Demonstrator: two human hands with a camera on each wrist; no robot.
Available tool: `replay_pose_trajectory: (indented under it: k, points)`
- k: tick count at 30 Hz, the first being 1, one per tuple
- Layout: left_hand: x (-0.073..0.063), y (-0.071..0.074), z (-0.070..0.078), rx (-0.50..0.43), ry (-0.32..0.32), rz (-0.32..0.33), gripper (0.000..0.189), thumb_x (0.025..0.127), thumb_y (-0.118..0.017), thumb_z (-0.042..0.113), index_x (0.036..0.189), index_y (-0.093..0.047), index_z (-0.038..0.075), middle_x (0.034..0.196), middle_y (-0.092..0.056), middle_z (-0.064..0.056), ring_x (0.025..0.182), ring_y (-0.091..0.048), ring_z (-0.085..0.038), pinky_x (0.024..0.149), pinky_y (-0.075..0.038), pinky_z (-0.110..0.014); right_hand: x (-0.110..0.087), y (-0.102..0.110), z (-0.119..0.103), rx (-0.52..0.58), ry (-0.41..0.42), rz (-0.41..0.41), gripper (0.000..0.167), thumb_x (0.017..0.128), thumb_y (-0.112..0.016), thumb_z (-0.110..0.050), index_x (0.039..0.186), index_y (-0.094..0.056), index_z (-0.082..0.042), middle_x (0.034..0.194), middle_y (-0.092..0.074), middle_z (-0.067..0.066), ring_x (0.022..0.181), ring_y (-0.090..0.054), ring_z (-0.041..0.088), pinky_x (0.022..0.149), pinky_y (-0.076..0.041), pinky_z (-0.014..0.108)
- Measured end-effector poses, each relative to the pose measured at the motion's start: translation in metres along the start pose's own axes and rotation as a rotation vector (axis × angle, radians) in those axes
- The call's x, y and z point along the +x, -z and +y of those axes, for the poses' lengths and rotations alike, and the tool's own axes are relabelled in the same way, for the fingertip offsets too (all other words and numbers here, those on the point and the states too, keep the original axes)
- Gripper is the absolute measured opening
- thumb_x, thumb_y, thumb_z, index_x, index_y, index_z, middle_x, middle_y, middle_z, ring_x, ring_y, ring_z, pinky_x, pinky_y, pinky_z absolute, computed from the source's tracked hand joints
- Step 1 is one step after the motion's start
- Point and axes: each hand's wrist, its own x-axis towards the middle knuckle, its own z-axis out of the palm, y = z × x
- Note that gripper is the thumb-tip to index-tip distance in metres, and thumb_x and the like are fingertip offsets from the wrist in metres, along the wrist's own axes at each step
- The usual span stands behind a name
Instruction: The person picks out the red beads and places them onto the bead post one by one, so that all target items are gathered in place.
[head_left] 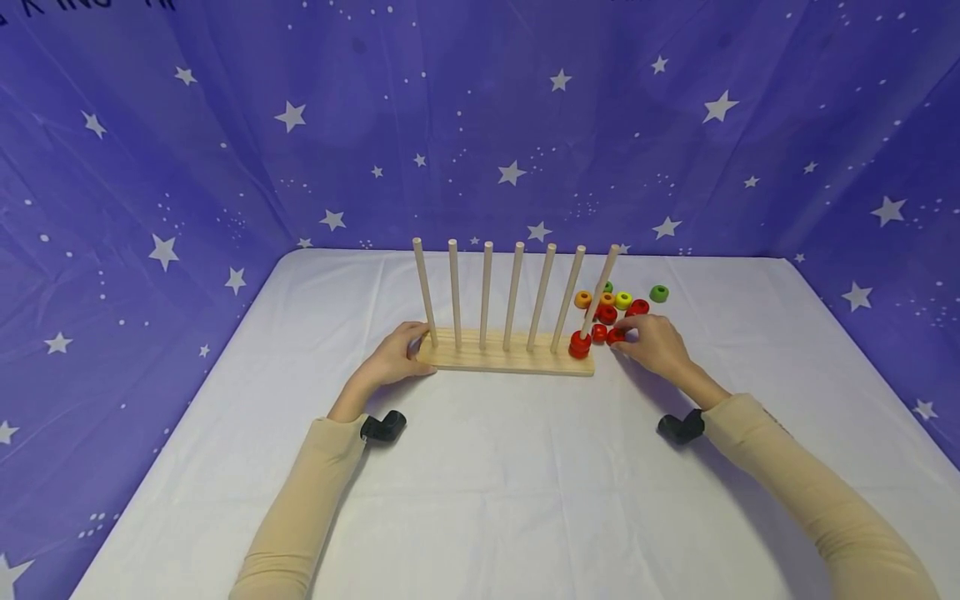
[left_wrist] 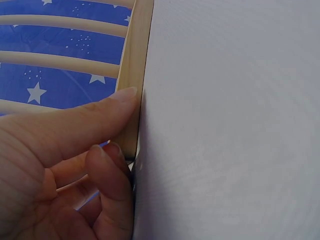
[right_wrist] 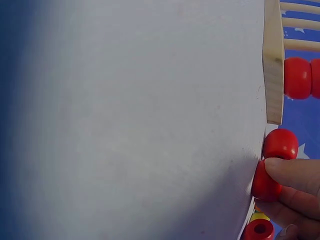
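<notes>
A wooden base point(head_left: 502, 360) with several upright pegs point(head_left: 513, 296) stands on the white table. Two red beads point(head_left: 579, 345) are stacked on its rightmost peg. My left hand point(head_left: 392, 357) grips the left end of the base, thumb along the front edge point(left_wrist: 131, 107) and fingers behind. To the right of the base, my right hand point(head_left: 654, 346) pinches a red bead point(right_wrist: 266, 182) between thumb and fingers, low at the tabletop. Another red bead point(right_wrist: 281, 143) sits right beside it, toward the base.
Loose beads lie behind and around my right hand: red point(head_left: 607, 315), orange point(head_left: 583, 299), yellow point(head_left: 622, 300) and green point(head_left: 659, 293). A purple star-printed cloth point(head_left: 480, 125) hangs behind the table point(head_left: 510, 500). Black wrist devices point(head_left: 384, 427) are on both wrists.
</notes>
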Motion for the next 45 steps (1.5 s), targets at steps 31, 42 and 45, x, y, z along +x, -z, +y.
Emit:
replay_pose_trajectory:
  k: [31,42,45]
  points:
    - [0.002,-0.001,0.0,-0.012,0.004,0.005,0.076,0.076,-0.074,0.01,0.14,-0.036,-0.007,0.141,-0.039,-0.023,0.074,-0.046,-0.015,0.067,-0.04,-0.023,-0.009,0.033,-0.005,-0.037,0.034,0.095,0.028,0.075,-0.074,-0.014,0.099,-0.071,0.0,0.089,-0.071,0.021,0.069,-0.057,0.029,0.058,-0.041,0.036]
    - [0.001,0.0,0.0,-0.015,0.005,0.003,0.076,0.076,-0.074,0.009,0.139,-0.036,-0.008,0.14,-0.039,-0.024,0.073,-0.046,-0.015,0.066,-0.039,-0.022,-0.014,0.052,-0.021,-0.064,0.057,0.182,0.03,0.076,-0.075,-0.014,0.102,-0.07,0.001,0.086,-0.07,0.02,0.06,-0.043,0.022,0.057,-0.031,0.029]
    - [0.002,-0.001,-0.001,-0.015,0.005,0.001,0.076,0.076,-0.074,0.009,0.139,-0.036,-0.008,0.14,-0.039,-0.024,0.073,-0.046,-0.015,0.066,-0.039,-0.022,-0.017,0.053,-0.022,-0.062,0.091,0.241,0.029,0.075,-0.076,-0.012,0.1,-0.071,0.001,0.085,-0.071,0.019,0.06,-0.043,0.021,0.056,-0.03,0.028]
